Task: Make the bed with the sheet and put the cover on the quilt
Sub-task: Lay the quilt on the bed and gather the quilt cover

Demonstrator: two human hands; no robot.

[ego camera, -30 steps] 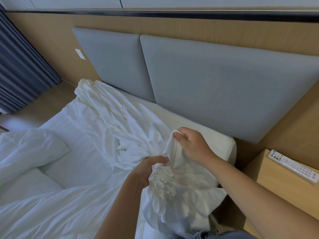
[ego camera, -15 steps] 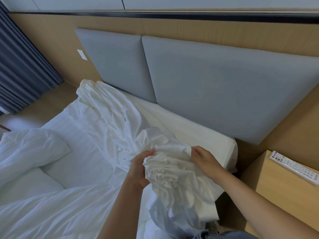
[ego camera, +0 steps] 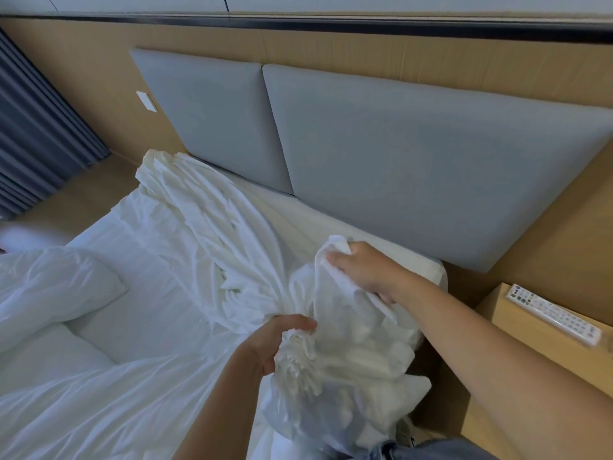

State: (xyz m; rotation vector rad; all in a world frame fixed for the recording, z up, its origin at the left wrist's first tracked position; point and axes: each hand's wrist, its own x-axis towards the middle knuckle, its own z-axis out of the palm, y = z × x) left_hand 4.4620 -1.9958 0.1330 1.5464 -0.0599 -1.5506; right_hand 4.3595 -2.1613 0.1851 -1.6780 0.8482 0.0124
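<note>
A crumpled white cover lies in a long twisted band across the bed, from the far left corner near the headboard down to my hands. My left hand grips a gathered bunch of this cloth at the near right of the bed. My right hand holds a higher fold of the same cloth, lifted over the mattress corner. A white sheet covers the mattress. The white quilt is heaped at the left.
A grey padded headboard runs behind the bed on a wooden wall. A wooden bedside table stands at the right with a white remote control on it. Dark curtains hang at the far left.
My right hand has let go of the low bunch and taken a fold farther up, towards the headboard. My left hand keeps its grip on the gathered cloth.
</note>
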